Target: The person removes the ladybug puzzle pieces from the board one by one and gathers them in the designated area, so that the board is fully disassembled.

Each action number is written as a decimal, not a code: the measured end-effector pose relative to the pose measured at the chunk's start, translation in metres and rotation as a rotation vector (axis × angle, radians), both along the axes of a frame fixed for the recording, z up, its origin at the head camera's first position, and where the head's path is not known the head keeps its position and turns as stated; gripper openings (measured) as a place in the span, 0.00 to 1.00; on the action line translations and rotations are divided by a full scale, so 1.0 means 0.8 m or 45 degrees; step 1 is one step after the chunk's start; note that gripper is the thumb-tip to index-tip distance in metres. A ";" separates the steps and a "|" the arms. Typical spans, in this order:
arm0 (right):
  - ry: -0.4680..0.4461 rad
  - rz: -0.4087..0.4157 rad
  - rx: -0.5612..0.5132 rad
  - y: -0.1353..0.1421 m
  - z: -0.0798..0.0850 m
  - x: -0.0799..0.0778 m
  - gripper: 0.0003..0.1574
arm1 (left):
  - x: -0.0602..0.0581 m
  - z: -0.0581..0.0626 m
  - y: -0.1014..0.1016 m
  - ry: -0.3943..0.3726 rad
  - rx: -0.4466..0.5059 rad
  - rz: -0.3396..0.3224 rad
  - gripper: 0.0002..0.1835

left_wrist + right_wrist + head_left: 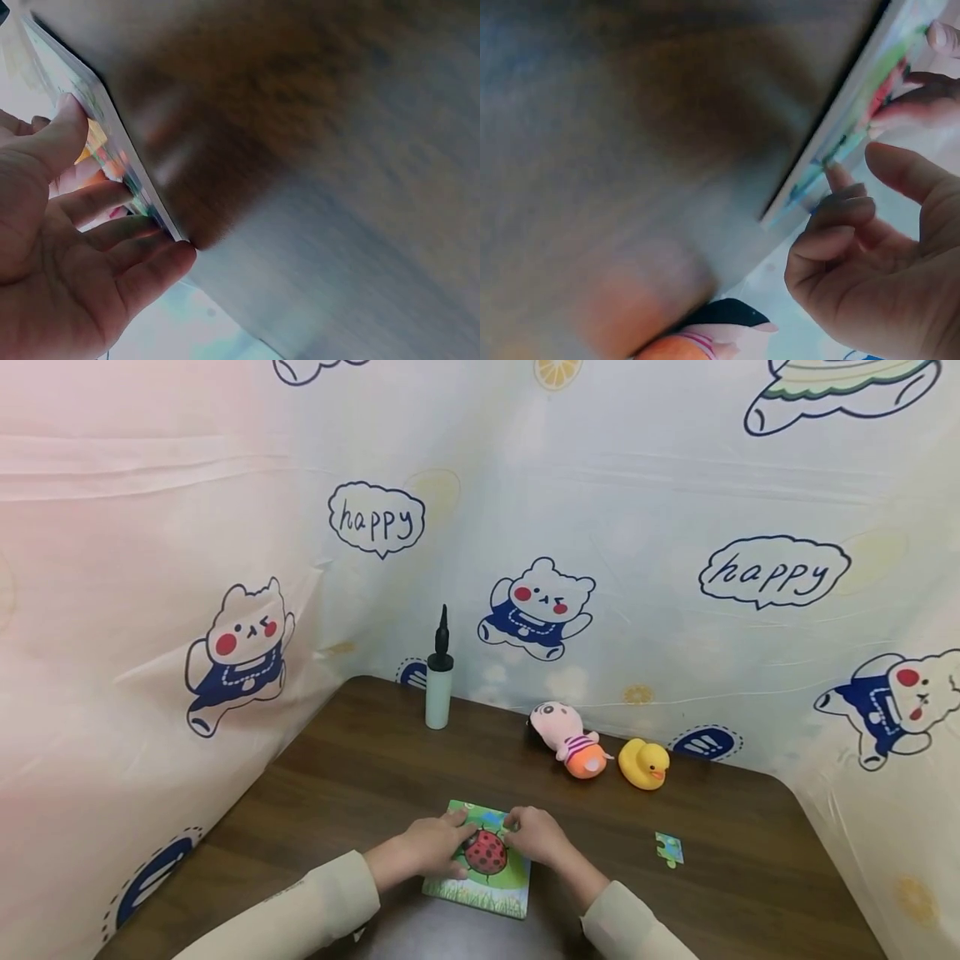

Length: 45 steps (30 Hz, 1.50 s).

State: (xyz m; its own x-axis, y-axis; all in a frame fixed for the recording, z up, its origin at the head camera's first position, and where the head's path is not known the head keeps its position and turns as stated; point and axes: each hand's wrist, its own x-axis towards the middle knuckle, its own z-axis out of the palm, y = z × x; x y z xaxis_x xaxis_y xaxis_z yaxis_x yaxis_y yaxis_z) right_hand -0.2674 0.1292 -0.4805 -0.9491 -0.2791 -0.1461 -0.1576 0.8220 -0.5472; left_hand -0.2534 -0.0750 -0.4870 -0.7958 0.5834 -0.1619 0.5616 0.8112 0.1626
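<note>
A square ladybug jigsaw puzzle [480, 897] lies flat on the brown table, its red, black-spotted ladybug [487, 853] in the middle. My left hand [433, 845] rests on the puzzle's left side with spread fingers; in the left wrist view its little finger [161, 274] touches the board's edge. At the upper right part of the puzzle, my right hand [536, 837] presses a fingertip on the surface. In the right wrist view its thumb [904, 169] stands apart and the other fingers are bent, with nothing visible gripped. A loose puzzle piece [670, 850], green and blue, lies to the right.
Along the back of the table [360, 752] stand a pale green hand pump [438, 697] with a black nozzle, a pink plush toy [566, 739] lying on its side, and a yellow rubber duck [643, 765]. Printed curtains [637, 510] hang behind and at both sides.
</note>
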 end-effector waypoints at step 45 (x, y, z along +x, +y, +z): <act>0.163 -0.441 -0.382 0.100 0.019 -0.035 0.14 | 0.005 0.003 0.005 -0.057 -0.074 0.002 0.42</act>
